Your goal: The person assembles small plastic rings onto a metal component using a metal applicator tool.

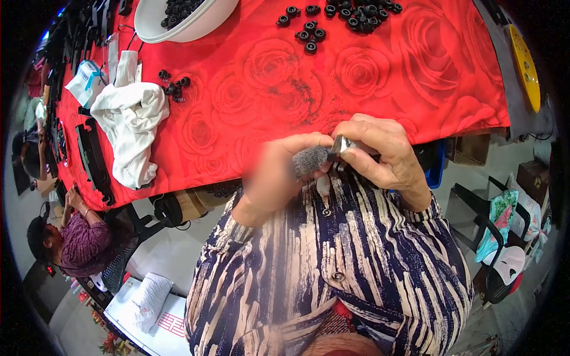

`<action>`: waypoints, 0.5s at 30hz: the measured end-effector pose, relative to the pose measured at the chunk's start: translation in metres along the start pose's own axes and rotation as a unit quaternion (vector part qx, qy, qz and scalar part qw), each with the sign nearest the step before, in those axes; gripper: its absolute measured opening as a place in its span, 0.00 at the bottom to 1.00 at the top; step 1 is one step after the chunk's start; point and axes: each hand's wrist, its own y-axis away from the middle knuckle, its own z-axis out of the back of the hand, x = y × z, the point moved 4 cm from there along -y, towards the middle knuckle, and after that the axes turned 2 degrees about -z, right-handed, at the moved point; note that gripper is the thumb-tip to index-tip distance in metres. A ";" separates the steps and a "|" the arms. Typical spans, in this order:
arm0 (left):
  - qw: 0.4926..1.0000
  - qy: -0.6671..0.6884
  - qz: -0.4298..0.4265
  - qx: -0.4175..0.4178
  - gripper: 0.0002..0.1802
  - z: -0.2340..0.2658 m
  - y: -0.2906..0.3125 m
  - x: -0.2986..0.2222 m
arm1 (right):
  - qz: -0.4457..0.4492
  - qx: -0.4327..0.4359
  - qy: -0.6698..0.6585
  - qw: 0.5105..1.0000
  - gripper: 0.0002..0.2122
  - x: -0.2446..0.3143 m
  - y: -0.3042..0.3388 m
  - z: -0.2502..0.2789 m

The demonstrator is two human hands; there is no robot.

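Observation:
My left hand, partly smeared, is closed in front of my chest at the table's near edge. A grey fuzzy cover sits at its fingertips, seemingly around the thumb. Just beyond the cover, a small black part is pinched in the left fingers. My right hand grips a small shiny metal tool between thumb and fingers, its end against the black part. The tool's exact kind is hidden by the fingers. Several small round black parts lie heaped at the far side of the table.
A red rose-patterned cloth covers the table, with black crumbs scattered on it. A white bowl holds black parts. A white cloth and several loose black pieces lie left. Another person sits at the left side.

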 end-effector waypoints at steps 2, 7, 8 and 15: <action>1.000 0.023 0.009 0.005 0.12 0.001 0.000 0.001 | 0.002 0.003 0.004 1.000 0.08 -0.001 -0.001 0.000; 1.000 -0.015 -0.001 -0.025 0.13 0.005 -0.001 0.001 | -0.007 -0.030 -0.001 1.000 0.09 -0.003 0.000 -0.001; 1.000 -0.015 -0.003 -0.025 0.13 0.005 -0.002 0.000 | -0.029 -0.033 0.002 0.999 0.09 -0.004 0.001 -0.002; 0.999 -0.017 -0.007 -0.043 0.13 0.008 -0.001 -0.001 | -0.043 -0.037 0.014 0.998 0.09 -0.004 -0.001 -0.003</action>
